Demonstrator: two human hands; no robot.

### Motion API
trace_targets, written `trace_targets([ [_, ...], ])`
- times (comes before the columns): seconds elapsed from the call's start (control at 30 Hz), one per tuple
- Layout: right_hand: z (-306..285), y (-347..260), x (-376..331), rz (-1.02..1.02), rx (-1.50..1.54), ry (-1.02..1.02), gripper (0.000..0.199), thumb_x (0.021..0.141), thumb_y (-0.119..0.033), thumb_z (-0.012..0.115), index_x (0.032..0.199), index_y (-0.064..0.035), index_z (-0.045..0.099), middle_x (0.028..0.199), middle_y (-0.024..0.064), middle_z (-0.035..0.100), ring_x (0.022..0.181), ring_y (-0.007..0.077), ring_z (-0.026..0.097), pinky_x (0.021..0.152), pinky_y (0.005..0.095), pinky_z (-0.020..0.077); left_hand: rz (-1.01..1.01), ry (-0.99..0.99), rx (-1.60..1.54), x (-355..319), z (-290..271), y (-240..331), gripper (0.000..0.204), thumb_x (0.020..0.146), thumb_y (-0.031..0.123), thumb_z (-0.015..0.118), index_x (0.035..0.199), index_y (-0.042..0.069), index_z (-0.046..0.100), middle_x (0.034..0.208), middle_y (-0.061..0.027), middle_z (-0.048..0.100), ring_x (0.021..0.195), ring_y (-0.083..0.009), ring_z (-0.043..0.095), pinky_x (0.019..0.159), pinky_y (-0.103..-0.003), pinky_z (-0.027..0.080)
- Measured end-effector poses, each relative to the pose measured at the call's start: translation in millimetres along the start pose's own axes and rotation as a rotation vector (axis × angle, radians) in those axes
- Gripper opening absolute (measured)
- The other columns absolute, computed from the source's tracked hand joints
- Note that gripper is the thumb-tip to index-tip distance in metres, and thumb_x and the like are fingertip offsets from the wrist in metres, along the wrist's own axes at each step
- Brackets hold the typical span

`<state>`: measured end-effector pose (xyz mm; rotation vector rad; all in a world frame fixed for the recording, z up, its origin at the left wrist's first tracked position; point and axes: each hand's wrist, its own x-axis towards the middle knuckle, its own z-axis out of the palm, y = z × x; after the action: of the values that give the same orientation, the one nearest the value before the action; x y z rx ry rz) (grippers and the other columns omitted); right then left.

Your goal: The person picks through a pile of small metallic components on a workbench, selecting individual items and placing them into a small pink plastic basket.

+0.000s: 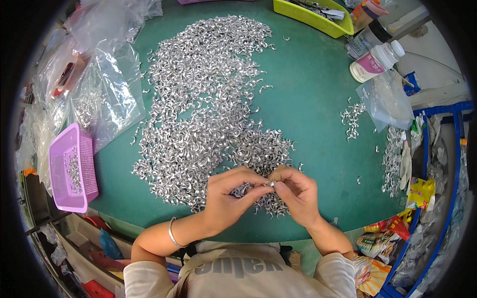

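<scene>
A wide heap of small curved silver metal clips [208,104] covers the middle of the green table [313,114]. At its near edge my left hand [229,198] and my right hand [295,192] meet, fingertips together. Both pinch small silver clips [268,184] between thumbs and forefingers. A few more clips show under my left fingers. A thin metal bangle [172,233] circles my left wrist.
A purple mesh basket [63,174] with a few clips stands at the left edge. Clear plastic bags [107,84] lie at the left. A yellow-green tray [313,17] and several bottles [375,59] stand at the back right. A smaller clip pile [352,119] and another bag [390,102] lie right.
</scene>
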<state>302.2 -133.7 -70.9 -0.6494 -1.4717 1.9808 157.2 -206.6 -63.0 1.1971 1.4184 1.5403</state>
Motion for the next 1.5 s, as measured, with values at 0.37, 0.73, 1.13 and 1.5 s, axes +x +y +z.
trace_targets([
  [0.37,-1,3,-2,-0.19,-0.223,0.076,0.006,0.077,0.005,0.057,0.081,0.004,0.053,0.077,0.009,0.055,0.07,0.0166,0.05,0.064,0.0259,0.0401,-0.327,-0.047,-0.172,0,-1,1,0.007,0.073,0.003,0.065,0.079,-0.001,0.063,0.074,-0.0093,0.063,0.066,-0.0138,0.06,0.058,-0.023,0.045],
  [0.73,0,3,-2,-0.117,-0.098,0.124,0.01,0.077,0.007,0.056,0.087,0.004,0.056,0.081,0.0077,0.057,0.076,0.0147,0.049,0.069,0.0263,0.0395,0.077,-0.014,0.142,1,0,5,0.015,0.069,-0.001,0.067,0.084,0.002,0.064,0.071,-0.0077,0.061,0.056,-0.0132,0.056,0.048,-0.023,0.043],
  [1.13,1,-3,-1,-0.048,-0.02,0.057,0.009,0.08,0.006,0.053,0.088,0.0046,0.056,0.084,0.0083,0.057,0.077,0.0142,0.049,0.07,0.0264,0.0399,0.057,-0.042,0.159,-1,-1,9,0.016,0.067,-0.005,0.067,0.081,-0.001,0.063,0.07,-0.0097,0.061,0.058,-0.015,0.057,0.051,-0.023,0.044],
  [1.5,0,0,-1,-0.052,0.032,0.045,0.012,0.081,0.006,0.052,0.092,0.0038,0.054,0.086,0.0076,0.055,0.08,0.0125,0.049,0.072,0.0265,0.0398,0.019,-0.025,0.151,-1,0,8,0.014,0.068,-0.004,0.066,0.081,-0.001,0.064,0.072,-0.01,0.063,0.06,-0.0158,0.059,0.054,-0.024,0.045],
])
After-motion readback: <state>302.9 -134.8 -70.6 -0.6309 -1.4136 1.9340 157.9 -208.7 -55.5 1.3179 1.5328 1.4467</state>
